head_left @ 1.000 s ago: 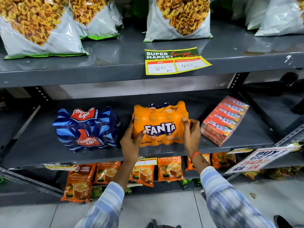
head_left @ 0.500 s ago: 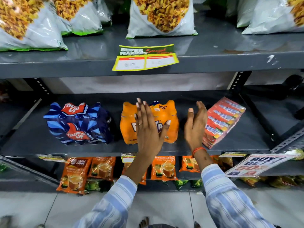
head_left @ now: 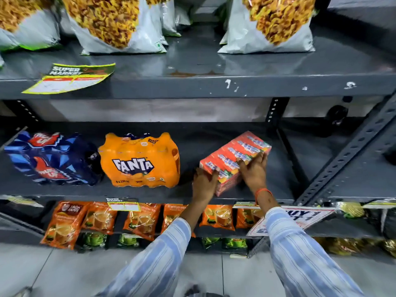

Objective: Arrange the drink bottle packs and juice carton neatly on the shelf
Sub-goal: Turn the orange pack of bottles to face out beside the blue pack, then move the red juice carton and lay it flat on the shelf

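On the dark grey middle shelf (head_left: 278, 179) a blue Thums Up bottle pack (head_left: 51, 158) stands at the left, and an orange Fanta bottle pack (head_left: 139, 160) stands upright just right of it. Further right lies the red-orange juice carton pack (head_left: 235, 153), turned at an angle to the shelf edge. My left hand (head_left: 204, 183) grips its near left corner. My right hand (head_left: 254, 170) presses on its near right side, fingers over the top edge.
Large snack bags (head_left: 115, 22) fill the upper shelf, with a yellow price tag (head_left: 70, 77) on its edge. Orange tea pouches (head_left: 141, 219) hang below the middle shelf. A slotted steel upright (head_left: 347, 151) slants at the right, next to a "Buy 1 Get 1" sign (head_left: 300, 217).
Both hands left the Fanta pack, moved right and took hold of the juice carton pack. The view shifted right as well.
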Motion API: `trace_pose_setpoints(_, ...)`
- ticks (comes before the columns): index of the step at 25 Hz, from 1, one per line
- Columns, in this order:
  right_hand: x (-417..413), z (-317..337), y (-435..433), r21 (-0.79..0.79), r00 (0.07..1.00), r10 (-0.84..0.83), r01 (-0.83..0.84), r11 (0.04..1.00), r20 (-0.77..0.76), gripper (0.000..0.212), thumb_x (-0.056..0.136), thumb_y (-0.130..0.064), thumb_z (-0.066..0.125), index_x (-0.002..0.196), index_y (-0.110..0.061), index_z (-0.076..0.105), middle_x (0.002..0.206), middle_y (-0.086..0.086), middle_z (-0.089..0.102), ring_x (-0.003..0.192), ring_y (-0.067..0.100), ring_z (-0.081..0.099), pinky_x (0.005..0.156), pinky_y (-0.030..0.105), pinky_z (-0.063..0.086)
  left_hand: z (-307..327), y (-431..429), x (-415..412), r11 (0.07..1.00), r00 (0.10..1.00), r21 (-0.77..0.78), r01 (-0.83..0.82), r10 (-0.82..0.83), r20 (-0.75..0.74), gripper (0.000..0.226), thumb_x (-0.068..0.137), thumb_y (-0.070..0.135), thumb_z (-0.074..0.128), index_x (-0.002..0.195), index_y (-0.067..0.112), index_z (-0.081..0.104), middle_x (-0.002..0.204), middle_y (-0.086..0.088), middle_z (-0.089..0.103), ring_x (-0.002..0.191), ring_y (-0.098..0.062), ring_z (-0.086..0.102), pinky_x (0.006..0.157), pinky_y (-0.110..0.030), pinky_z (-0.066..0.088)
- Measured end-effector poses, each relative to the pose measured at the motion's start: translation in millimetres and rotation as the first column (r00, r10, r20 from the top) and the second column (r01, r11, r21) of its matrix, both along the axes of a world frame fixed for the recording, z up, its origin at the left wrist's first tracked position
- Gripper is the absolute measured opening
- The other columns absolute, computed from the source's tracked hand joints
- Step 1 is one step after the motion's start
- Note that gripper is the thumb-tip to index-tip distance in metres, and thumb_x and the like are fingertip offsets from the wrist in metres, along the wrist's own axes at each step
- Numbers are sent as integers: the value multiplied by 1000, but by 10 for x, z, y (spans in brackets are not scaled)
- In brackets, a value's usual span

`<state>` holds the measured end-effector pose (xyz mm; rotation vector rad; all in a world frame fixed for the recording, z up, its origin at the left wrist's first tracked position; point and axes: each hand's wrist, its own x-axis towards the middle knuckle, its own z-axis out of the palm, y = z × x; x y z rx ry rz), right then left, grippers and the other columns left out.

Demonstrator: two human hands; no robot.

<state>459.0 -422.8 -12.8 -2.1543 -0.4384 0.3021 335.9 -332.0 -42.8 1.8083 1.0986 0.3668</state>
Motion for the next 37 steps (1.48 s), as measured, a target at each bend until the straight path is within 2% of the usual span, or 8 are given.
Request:
trace_pose_setpoints(9, 367, 41, -83, 102, 993, -109, 112, 988, -39, 81, 84, -27, 66, 145, 3, 21, 156, 22, 20, 144, 35, 23, 117, 35, 21, 321, -115, -24, 994, 996, -108, -16, 25, 80, 54, 86, 40, 58, 120, -1, 45, 123, -20, 61, 112, -35, 60, 95, -45, 49)
trace_pose_setpoints(13, 458, 9, -65, 130, 911, -224, 283, 950, -346, 57, 85, -33, 63, 126, 4, 46, 135, 24, 52, 114, 33, 55, 95, 39, 42, 357, -54, -46, 986, 993, -166, -10, 29, 115, 54, 83, 37, 62, 122, 6, 43, 128, -17, 58, 116, -32, 57, 100, -44, 45)
trace_pose_setpoints(15, 250, -76, -62, 264, 838, -235, 401, 877, -492, 39, 92, -22, 52, 118, 6, 52, 123, 19, 60, 98, 23, 54, 81, 33, 41, 368, -17, -55, 978, 990, -206, 12, 17, 141, 56, 82, 36, 64, 126, 10, 41, 132, -15, 56, 119, -31, 55, 104, -46, 43)
trace_pose_setpoints(20, -185, -149, 78, 363, 785, -188, 466, 807, -590, 22, 96, -18, 43, 108, -3, 53, 103, 12, 60, 93, 25, 56, 81, 34, 44, 374, -13, -80, 987, 989, -152, 49, -27, 143, 56, 83, 37, 63, 127, 10, 42, 132, -15, 55, 120, -31, 54, 105, -48, 42)
trace_pose_setpoints(25, -178, -254, 92, 384, 912, -172, 321, 866, -374, 53, 78, -62, 48, 108, -19, 56, 112, 15, 67, 102, 34, 65, 92, 50, 53, 374, -285, -75, 984, 987, -94, 154, -150, 52, 44, 83, 39, 61, 114, 8, 52, 118, -14, 64, 108, -29, 60, 87, -32, 44)
trace_pose_setpoints(29, 256, 170, -22, 193, 995, 60, -43, 980, -81, 43, 79, -27, 68, 119, -12, 60, 115, 16, 68, 103, 32, 66, 90, 39, 52, 312, -432, 26, 981, 980, -45, 187, -184, 75, 42, 84, 40, 60, 111, 8, 56, 110, -13, 68, 101, -29, 63, 77, -29, 43)
trace_pose_setpoints(33, 546, 550, 88, -307, 823, 520, -446, 841, 229, 58, 78, -20, 70, 133, -14, 52, 140, 11, 53, 131, 27, 47, 108, 36, 28, 237, -680, 144, 926, 944, -202, 319, -292, 152, 39, 85, 28, 56, 116, 4, 56, 113, -22, 65, 98, -22, 60, 80, -28, 41)
trace_pose_setpoints(37, 677, 533, 57, -316, 736, 621, -542, 779, 269, 60, 80, -17, 69, 136, -14, 48, 143, 11, 50, 133, 29, 45, 111, 39, 27, 148, -656, 164, 904, 919, -187, 385, -358, 165, 39, 83, 34, 58, 112, 8, 61, 113, -15, 68, 103, -20, 61, 87, -29, 44)
